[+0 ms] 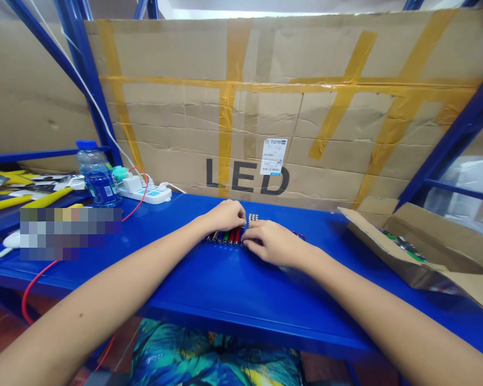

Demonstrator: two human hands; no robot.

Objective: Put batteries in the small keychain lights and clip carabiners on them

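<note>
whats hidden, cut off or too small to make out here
All in the head view:
Far ends of several coloured tubes: behind the left hand.
What the right hand grips, if anything: its own back hides the palm.
Open box: cut off by the right edge.
Fine print on the label: too small.
Anything under the pixelated patch: masked.

the head camera faced forward and down, from close by the near edge of the blue surface.

The worktop is solid blue, the small tubes show red, green, blue and dark shades, the brown cardboard carries yellow tape and black letters, and the cloth mixes blue, green and yellow.
</note>
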